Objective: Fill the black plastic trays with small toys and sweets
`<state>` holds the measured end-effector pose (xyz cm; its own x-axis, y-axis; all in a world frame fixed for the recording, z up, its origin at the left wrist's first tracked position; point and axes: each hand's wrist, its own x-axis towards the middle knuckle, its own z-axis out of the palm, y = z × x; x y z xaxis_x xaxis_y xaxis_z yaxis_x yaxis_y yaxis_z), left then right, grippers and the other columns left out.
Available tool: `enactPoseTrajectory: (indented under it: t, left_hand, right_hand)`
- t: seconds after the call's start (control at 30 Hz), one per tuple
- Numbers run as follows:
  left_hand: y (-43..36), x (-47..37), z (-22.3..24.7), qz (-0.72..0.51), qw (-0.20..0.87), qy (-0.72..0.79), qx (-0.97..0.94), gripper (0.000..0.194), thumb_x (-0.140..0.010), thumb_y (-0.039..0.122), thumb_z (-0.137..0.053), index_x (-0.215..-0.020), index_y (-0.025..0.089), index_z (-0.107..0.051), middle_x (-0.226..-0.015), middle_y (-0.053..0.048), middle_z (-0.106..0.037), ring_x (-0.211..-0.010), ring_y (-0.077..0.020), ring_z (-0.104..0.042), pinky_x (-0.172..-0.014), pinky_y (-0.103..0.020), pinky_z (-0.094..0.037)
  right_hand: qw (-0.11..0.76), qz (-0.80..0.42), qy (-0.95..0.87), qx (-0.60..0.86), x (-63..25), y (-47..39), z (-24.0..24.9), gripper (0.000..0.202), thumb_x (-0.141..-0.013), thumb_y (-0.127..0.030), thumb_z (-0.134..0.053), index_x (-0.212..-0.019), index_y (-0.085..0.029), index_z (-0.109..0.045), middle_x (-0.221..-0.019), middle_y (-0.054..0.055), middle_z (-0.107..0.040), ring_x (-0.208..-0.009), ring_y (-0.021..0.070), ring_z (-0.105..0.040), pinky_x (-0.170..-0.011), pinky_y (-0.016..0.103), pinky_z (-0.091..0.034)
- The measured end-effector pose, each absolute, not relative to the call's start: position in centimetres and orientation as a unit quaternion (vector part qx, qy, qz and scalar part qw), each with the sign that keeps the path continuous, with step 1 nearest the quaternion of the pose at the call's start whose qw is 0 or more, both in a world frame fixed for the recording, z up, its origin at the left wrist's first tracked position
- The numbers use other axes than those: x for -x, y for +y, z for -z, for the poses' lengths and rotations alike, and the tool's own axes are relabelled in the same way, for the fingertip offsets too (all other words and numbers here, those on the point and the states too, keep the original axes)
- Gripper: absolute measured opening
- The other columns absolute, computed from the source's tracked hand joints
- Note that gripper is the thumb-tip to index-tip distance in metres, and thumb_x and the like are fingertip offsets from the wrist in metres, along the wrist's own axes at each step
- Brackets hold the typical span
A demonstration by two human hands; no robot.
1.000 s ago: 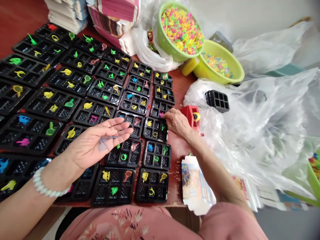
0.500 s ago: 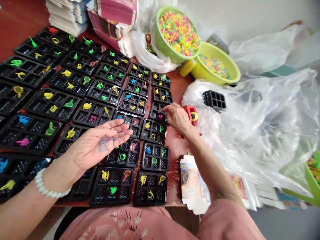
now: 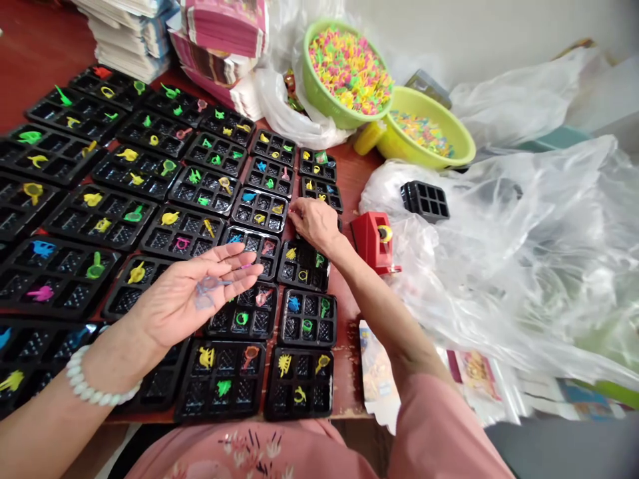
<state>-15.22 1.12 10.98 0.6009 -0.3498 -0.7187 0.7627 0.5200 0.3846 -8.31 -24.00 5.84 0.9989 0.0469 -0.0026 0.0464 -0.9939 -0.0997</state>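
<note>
My left hand (image 3: 200,283) is palm up with its fingers stretched out, holding several small translucent bluish plastic pieces (image 3: 207,291) in the palm. A pale bead bracelet (image 3: 97,382) circles that wrist. My right hand (image 3: 315,223) reaches across the right-hand columns of trays, its fingers bent together over the gap beside a black six-compartment tray (image 3: 259,211). What its fingertips pinch, if anything, is hidden. Nearer me is another black tray (image 3: 304,265) with yellow and green plastic toys. Part of the tray behind my right hand is covered.
Rows of black trays with small coloured toys cover the red table (image 3: 347,306). Behind stand a green basin (image 3: 304,73) and a yellow-green basin (image 3: 466,150) of toys. A red tape dispenser (image 3: 368,243), stacked empty trays (image 3: 426,201), plastic bags (image 3: 524,253) and printed cartons (image 3: 224,26) surround them.
My right hand has moved left from one tray to the gap beside the neighbouring column, where a small red piece lay. It now uncovers the tape dispenser. My left hand stays much the same.
</note>
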Motion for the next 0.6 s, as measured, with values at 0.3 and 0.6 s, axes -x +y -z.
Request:
enactPoseTrajectory:
  t: [0.3,0.6]
  left_hand:
    - [1.7,14.7,-10.7,0.326,0.838,0.296,-0.322,0.042,-0.078,-0.009,-0.052,-0.115,0.003,-0.069,-0.12,-0.024,-0.073,-0.11,-0.0361,-0.074,-0.087,-0.042,-0.068]
    - [0.2,14.5,-10.7,0.336,0.856,0.287,-0.269,0.041,-0.084,0.006,-0.052,-0.122,0.002,-0.066,-0.125,-0.029,-0.07,-0.119,-0.0394,-0.069,-0.09,-0.048,-0.066]
  right_hand:
    - [0.175,0.091,0.061,0.978,9.5,-28.6,-7.8,0.021,-0.089,-0.024,-0.061,-0.1,-0.02,-0.08,-0.092,0.004,-0.08,-0.079,0.0191,-0.071,-0.075,0.031,-0.051]
    - [0.189,0.063,0.05,0.979,10.3,-29.3,-6.5,0.022,-0.092,-0.026,-0.068,-0.111,-0.02,-0.077,-0.096,0.006,-0.08,-0.087,0.0213,-0.072,-0.082,0.034,-0.053]
